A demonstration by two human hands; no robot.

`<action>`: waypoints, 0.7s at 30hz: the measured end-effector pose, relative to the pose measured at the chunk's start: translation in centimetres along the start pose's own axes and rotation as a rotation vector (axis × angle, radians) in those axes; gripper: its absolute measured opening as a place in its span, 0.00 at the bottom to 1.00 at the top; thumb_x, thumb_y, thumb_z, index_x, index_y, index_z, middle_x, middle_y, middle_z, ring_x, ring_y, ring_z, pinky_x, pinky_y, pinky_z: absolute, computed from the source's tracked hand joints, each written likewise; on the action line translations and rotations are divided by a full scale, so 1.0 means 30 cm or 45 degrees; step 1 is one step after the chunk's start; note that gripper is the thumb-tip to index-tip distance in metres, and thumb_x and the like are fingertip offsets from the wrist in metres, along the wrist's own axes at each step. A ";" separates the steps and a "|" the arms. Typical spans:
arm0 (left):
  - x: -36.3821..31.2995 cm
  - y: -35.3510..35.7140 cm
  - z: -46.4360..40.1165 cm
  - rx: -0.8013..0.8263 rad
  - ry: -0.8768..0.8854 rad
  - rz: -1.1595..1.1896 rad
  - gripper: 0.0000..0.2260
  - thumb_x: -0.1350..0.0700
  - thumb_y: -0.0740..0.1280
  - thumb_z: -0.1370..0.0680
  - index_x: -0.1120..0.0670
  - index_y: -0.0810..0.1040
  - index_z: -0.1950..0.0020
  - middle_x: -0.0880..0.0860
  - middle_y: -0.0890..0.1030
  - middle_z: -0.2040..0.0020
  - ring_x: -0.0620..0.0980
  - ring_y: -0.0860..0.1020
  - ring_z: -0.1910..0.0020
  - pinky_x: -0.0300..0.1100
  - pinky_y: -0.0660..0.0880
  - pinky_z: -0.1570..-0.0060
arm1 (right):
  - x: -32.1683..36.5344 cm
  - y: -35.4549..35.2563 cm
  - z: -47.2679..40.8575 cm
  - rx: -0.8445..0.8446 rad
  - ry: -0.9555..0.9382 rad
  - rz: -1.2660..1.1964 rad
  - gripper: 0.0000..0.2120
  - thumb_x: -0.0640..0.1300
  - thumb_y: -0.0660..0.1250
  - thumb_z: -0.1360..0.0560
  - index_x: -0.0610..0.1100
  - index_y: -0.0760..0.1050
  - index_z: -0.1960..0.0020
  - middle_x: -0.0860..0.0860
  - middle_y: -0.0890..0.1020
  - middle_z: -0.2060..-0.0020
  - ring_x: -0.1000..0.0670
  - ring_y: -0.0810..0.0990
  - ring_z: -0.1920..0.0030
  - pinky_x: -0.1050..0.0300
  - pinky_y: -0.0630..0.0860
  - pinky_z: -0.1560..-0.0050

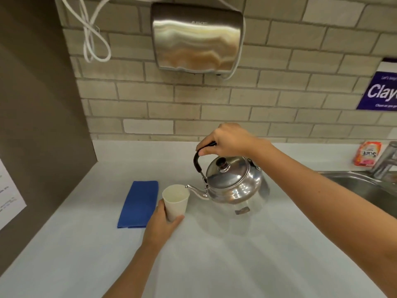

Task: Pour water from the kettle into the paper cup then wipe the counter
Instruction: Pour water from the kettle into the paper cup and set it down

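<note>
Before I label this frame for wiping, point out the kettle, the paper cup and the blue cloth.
kettle point(233, 186), head view, on its shiny body.
paper cup point(176, 204), head view, on its outer wall.
blue cloth point(139, 204), head view, on its middle.

Right hand point(231, 139) tilts kettle point(233, 183) by handle, spout at paper cup point(175, 201) rim (left hand point(162, 225) grips cup); blue cloth point(139, 203) just left of cup.

Both forearms are bare, with no sleeves in sight. The left hand point(160, 227) and right hand point(227, 138) seem free of rings or watches.
</note>
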State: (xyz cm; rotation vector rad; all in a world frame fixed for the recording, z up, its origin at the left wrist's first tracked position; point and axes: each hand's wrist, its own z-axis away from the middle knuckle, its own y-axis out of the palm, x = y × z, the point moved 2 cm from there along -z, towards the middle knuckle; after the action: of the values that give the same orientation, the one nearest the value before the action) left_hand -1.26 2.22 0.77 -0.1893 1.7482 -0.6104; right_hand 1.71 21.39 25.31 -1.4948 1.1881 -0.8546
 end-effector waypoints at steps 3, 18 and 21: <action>0.006 0.005 -0.005 -0.001 -0.014 -0.011 0.34 0.48 0.74 0.31 0.52 0.61 0.30 0.54 0.74 0.34 0.54 0.73 0.38 0.49 0.71 0.40 | 0.031 -0.011 -0.010 0.020 -0.038 0.075 0.10 0.59 0.66 0.28 0.60 0.80 0.49 0.64 0.71 0.79 0.61 0.67 0.74 0.61 0.62 0.73; 0.023 0.010 -0.012 -0.012 0.001 0.015 0.34 0.48 0.74 0.31 0.50 0.61 0.30 0.52 0.74 0.35 0.51 0.73 0.39 0.47 0.72 0.42 | 0.122 -0.051 -0.070 0.113 -0.201 0.329 0.11 0.58 0.63 0.26 0.58 0.79 0.47 0.61 0.70 0.72 0.57 0.66 0.72 0.62 0.58 0.73; 0.027 0.012 -0.013 -0.014 -0.001 0.005 0.34 0.48 0.74 0.31 0.49 0.61 0.30 0.52 0.74 0.35 0.51 0.73 0.39 0.47 0.73 0.42 | 0.127 -0.056 -0.073 0.124 -0.219 0.357 0.12 0.58 0.63 0.26 0.57 0.79 0.46 0.60 0.68 0.74 0.55 0.67 0.69 0.62 0.59 0.73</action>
State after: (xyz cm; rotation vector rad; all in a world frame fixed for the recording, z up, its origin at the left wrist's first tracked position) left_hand -1.79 2.29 -0.06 -0.1933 1.7513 -0.5978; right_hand 1.12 17.17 27.25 -1.2592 1.1761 -0.5744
